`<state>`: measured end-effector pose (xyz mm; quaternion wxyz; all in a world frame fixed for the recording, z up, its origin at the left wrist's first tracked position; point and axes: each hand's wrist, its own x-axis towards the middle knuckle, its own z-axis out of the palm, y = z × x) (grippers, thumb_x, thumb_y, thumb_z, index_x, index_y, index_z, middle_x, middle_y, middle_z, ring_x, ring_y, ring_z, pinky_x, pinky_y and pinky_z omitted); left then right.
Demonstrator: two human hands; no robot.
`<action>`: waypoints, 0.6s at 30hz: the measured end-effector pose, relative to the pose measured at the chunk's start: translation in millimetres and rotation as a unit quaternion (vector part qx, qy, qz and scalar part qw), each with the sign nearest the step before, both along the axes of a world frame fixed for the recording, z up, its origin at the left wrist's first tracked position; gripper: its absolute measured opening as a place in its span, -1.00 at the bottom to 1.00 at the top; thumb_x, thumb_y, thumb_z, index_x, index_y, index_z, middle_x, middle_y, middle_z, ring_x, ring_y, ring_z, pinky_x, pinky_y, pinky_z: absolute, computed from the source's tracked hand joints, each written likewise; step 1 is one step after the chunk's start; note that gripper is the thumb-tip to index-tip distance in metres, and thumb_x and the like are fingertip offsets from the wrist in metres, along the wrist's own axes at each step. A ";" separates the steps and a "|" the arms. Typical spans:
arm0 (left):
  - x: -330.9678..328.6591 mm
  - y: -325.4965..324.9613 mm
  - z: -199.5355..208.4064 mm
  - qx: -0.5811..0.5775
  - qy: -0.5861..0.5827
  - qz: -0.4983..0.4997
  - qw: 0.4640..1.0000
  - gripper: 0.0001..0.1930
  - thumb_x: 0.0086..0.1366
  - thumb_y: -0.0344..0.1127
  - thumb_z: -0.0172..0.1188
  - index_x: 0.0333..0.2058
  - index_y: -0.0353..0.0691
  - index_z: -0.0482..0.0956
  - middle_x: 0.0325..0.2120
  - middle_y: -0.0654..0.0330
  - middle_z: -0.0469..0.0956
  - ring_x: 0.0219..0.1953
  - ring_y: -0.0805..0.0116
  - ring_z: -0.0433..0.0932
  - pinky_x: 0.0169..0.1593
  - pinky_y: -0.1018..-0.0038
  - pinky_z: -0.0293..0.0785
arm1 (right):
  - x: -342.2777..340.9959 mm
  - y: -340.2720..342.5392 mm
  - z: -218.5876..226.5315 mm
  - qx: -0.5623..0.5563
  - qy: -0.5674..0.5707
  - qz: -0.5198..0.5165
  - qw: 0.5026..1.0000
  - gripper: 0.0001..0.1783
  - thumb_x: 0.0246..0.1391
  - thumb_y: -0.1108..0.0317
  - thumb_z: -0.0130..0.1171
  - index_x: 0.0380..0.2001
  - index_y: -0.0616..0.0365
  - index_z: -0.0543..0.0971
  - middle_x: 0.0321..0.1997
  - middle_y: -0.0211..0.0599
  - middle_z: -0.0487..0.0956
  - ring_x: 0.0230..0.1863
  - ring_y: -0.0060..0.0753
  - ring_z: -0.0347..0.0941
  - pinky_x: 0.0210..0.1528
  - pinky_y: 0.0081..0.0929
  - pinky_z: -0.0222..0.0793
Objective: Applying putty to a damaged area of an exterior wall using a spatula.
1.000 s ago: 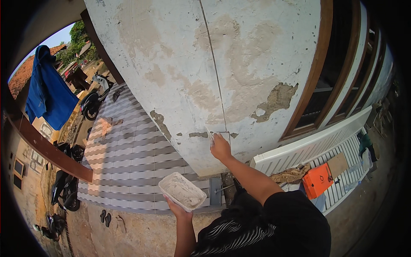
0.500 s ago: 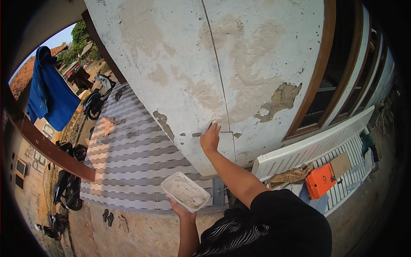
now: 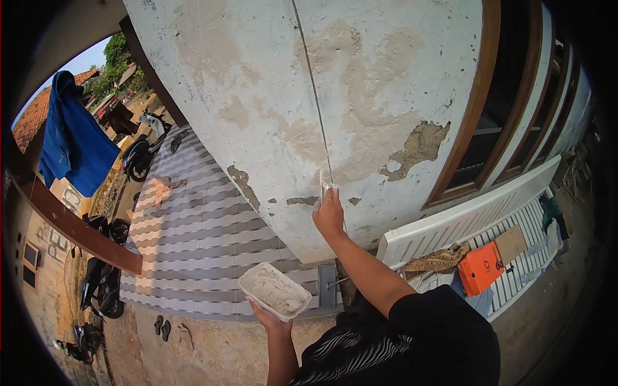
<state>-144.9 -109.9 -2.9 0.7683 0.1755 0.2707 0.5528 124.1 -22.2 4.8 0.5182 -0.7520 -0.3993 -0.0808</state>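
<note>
Head view: the wall (image 3: pixel 283 96) was apparently being patched, scraper (image 3: pixel 324 179) pinched in the right hand (image 3: pixel 329 215), tub (image 3: pixel 297 311) cradled in the left hand (image 3: pixel 273 321), smoothing seemingly required next.

Tub (image 3: pixel 274 291) in left hand (image 3: pixel 273 320), tool (image 3: pixel 324 181) in right hand (image 3: pixel 329 214)

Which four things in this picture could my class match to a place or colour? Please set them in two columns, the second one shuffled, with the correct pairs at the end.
Column one
1. Tub
2. Box
3. Hanging cloth
4. Right hand

Column two
a. orange
b. up at the dark line on the wall
c. blue
d. in the left hand

Pairs: 1-d; 2-a; 3-c; 4-b
</note>
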 end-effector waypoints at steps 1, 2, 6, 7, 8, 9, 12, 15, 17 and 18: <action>-2.3 0.3 -2.2 0.000 -0.003 0.002 1.000 -0.36 0.42 0.23 -0.39 0.32 0.00 0.08 0.28 0.17 0.19 0.26 0.01 0.25 0.26 0.00 0.24 | 4.5 -2.5 3.0 -0.015 0.020 -0.043 0.999 -0.63 -0.02 0.52 0.12 -0.12 0.35 0.31 -0.10 0.15 0.37 -0.16 0.26 0.44 -0.15 -0.07 0.45; -2.1 0.8 -2.4 0.001 -0.006 -0.001 1.000 -0.35 0.42 0.23 -0.39 0.32 0.00 0.08 0.28 0.17 0.19 0.27 0.01 0.25 0.26 0.00 0.23 | 8.5 -1.2 2.5 -0.014 0.020 -0.043 0.999 -0.63 -0.02 0.52 0.12 -0.12 0.35 0.31 -0.10 0.15 0.37 -0.16 0.26 0.44 -0.15 -0.07 0.45; 1.4 -5.1 5.6 -0.006 0.007 0.000 1.000 -0.35 0.42 0.23 -0.40 0.32 0.00 0.08 0.28 0.17 0.19 0.27 0.01 0.25 0.26 0.00 0.24 | 15.8 24.8 -9.8 -0.040 -0.057 -0.079 0.994 -0.65 -0.03 0.53 0.12 -0.13 0.28 0.35 -0.13 0.08 0.39 -0.15 0.09 0.47 -0.16 -0.22 0.48; 3.1 -8.5 13.7 -0.022 0.015 0.006 1.000 -0.35 0.41 0.23 -0.40 0.32 0.01 0.08 0.28 0.18 0.19 0.26 0.01 0.25 0.25 0.01 0.24 | 14.9 31.6 -12.9 -0.052 -0.079 -0.084 0.992 -0.66 -0.03 0.53 0.11 -0.13 0.27 0.36 -0.12 0.08 0.39 -0.14 0.06 0.48 -0.17 -0.25 0.48; 3.3 -10.3 18.4 -0.039 0.023 0.011 0.999 -0.35 0.41 0.24 -0.40 0.32 0.01 0.08 0.28 0.18 0.19 0.26 0.01 0.25 0.25 0.01 0.24 | 11.9 33.9 -14.8 -0.057 -0.096 -0.084 0.990 -0.66 -0.03 0.54 0.07 -0.12 0.27 0.37 -0.11 0.07 0.41 -0.15 0.05 0.48 -0.18 -0.27 0.49; 1.9 -9.5 17.2 -0.039 0.024 0.010 0.999 -0.35 0.41 0.24 -0.40 0.32 0.01 0.08 0.28 0.18 0.19 0.26 0.01 0.25 0.25 0.01 0.24 | 10.7 35.0 -22.4 -0.057 -0.095 -0.085 0.990 -0.66 -0.03 0.54 0.07 -0.12 0.27 0.37 -0.11 0.07 0.41 -0.15 0.05 0.48 -0.18 -0.27 0.49; -4.8 -9.7 13.6 -0.023 0.027 0.018 0.999 -0.36 0.41 0.24 -0.40 0.32 0.02 0.09 0.28 0.18 0.19 0.26 0.02 0.26 0.25 0.01 0.25 | -5.6 28.1 -48.4 -0.104 -0.128 0.044 0.985 -0.68 -0.02 0.51 0.07 -0.13 0.26 0.40 -0.06 0.09 0.46 -0.10 0.03 0.49 -0.13 -0.26 0.49; -7.3 -10.2 15.1 -0.031 0.031 0.033 0.998 -0.36 0.41 0.24 -0.40 0.32 0.01 0.10 0.27 0.18 0.21 0.25 0.01 0.27 0.24 0.01 0.26 | -13.4 3.8 -58.5 -0.093 -0.106 0.151 0.978 -0.67 0.00 0.49 0.08 -0.10 0.29 0.41 -0.05 0.10 0.49 -0.06 0.07 0.47 -0.07 -0.18 0.45; -8.1 -11.8 12.9 -0.016 0.005 0.029 0.999 -0.36 0.42 0.23 -0.41 0.31 0.00 0.11 0.26 0.17 0.22 0.24 0.01 0.28 0.23 0.00 0.27 | -2.7 -3.0 -58.7 -0.057 -0.042 0.136 0.988 -0.66 0.01 0.47 0.09 -0.10 0.31 0.42 -0.06 0.10 0.49 -0.05 0.11 0.45 -0.04 -0.14 0.42; -8.9 -11.7 11.4 -0.017 0.005 0.029 0.999 -0.36 0.42 0.23 -0.41 0.31 0.00 0.11 0.26 0.17 0.22 0.24 0.01 0.28 0.23 0.00 0.27 | 3.9 -6.0 -58.5 -0.022 0.024 0.119 0.992 -0.66 0.03 0.44 0.11 -0.10 0.32 0.44 -0.08 0.11 0.50 -0.04 0.14 0.44 -0.01 -0.10 0.39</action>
